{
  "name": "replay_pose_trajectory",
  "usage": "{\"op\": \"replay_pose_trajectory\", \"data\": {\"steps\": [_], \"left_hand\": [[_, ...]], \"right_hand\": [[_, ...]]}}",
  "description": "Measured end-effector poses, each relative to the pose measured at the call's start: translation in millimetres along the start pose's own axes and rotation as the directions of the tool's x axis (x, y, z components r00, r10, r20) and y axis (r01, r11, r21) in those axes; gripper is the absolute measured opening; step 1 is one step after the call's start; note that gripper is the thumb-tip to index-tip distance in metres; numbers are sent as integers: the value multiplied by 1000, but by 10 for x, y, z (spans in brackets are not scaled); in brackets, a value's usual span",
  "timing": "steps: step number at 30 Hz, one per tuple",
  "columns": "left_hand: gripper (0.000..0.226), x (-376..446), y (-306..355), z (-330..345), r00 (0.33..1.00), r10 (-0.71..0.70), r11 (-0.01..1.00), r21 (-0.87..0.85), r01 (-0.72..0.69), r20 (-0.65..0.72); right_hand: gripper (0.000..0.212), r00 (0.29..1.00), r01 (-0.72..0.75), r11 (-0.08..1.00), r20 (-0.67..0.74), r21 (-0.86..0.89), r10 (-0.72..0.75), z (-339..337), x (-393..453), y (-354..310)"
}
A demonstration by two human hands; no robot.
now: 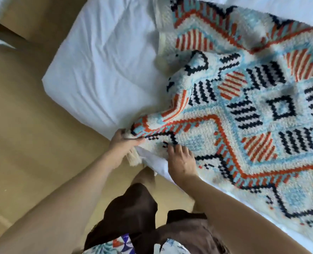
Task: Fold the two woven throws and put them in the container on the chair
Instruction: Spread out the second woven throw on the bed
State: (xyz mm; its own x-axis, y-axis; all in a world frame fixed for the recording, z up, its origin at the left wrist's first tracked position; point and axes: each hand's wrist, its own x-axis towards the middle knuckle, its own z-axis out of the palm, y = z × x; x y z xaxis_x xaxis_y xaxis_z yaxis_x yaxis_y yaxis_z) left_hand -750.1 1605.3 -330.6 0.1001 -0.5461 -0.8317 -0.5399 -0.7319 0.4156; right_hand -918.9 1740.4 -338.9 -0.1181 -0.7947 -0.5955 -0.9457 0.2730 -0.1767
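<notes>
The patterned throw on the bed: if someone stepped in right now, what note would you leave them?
Left hand: grips the folded-over corner of the woven throw at the bed's edge.
Right hand: fingers rest flat on the throw beside it.
Done: one corner turned over; the throw otherwise lies spread out.
Left: finish folding. Second throw, chair and container are out of view.
</notes>
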Motion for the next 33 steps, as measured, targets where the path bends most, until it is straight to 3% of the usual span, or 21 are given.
{"op": "replay_pose_trajectory", "data": {"steps": [3, 5, 7, 9, 11, 13, 16, 18, 22, 27, 30, 33], "left_hand": [[55, 43, 163, -410, 972, -82, 985, -131, 113, 219], [65, 139, 168, -728, 958, -135, 970, -162, 179, 253], [59, 250, 140, -1031, 979, -113, 970, -196, 146, 168], [39, 296, 137, -1308, 997, -75, 974, -215, 75, 10], [25, 274, 135, -1531, 993, -63, 978, -204, 42, -98], [17, 211, 144, -1656, 988, -48, 986, -163, 24, -145], [20, 204, 120, -1711, 985, -48, 998, -49, 40, -167], [32, 193, 141, -1688, 985, -59, 987, 137, 81, -160], [27, 91, 298, -1590, 985, -34, 826, 551, 122, -167], [25, 241, 983, -1181, 970, 218, 886, 440, -148, -111], [33, 457, 1438, -787, 927, 374, 848, 390, -359, 40], [25, 651, 1672, -360, 899, 402, 810, 389, -439, 177]], "right_hand": [[40, 996, -12, 997, 84, 72, 6, -135, 225, -242], [45, 995, 51, 995, 78, 87, -58, -172, 200, -430], [34, 982, 93, 987, 155, 128, -112, -234, 23, -636], [21, 935, 140, 980, 306, 143, -179, -261, -124, -809], [27, 849, 137, 981, 495, 136, -187, -274, -174, -883], [33, 850, 72, 986, 509, 149, -139, -362, -133, -880], [37, 923, -15, 972, 377, 236, -78, -666, 93, -723], [31, 972, -16, 964, 230, 265, -47, -948, 316, -553], [22, 999, -13, 948, -40, 318, 27, -1523, 751, -229], [19, 972, 1, 959, -228, 283, 66, -2062, 1361, 42], [22, 945, 4, 966, -318, 258, 81, -2330, 1842, 126], [31, 925, -32, 980, -367, 197, 104, -2566, 2482, 224]]}}
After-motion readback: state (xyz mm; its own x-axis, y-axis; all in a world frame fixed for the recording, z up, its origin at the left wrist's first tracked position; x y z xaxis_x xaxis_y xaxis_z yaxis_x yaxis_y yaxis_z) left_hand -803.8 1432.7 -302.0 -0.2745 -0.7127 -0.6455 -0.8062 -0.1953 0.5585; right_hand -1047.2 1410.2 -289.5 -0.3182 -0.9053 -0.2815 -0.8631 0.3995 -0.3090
